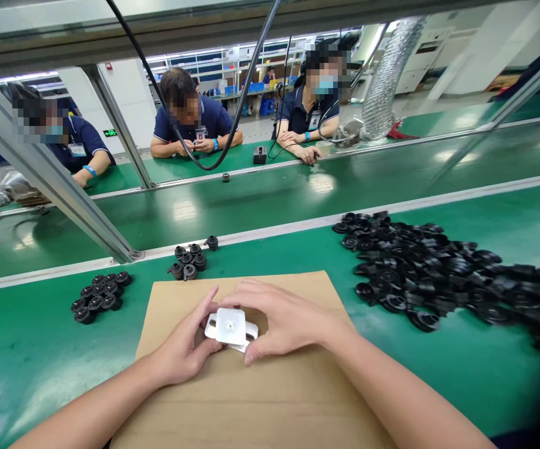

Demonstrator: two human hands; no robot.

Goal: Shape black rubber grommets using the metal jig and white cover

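Observation:
A small white part (231,327) is held just above a sheet of brown cardboard (251,399). It has a square plate with a little mark at its centre, and a slotted piece shows beneath the plate. My left hand (188,346) pinches its left side between thumb and fingers. From the right, my right hand (284,315) curls around the same part, its thumb at the lower right edge and its fingers behind. Part of the fingertips' contact is hidden by the plate.
A large heap of black plastic parts (419,268) lies to the right. Two clusters of black round parts, one at the left (99,296) and one further back (189,260), sit on the green bench. A metal post (64,174) rises at left. Co-workers sit opposite, beyond the green belt (260,199).

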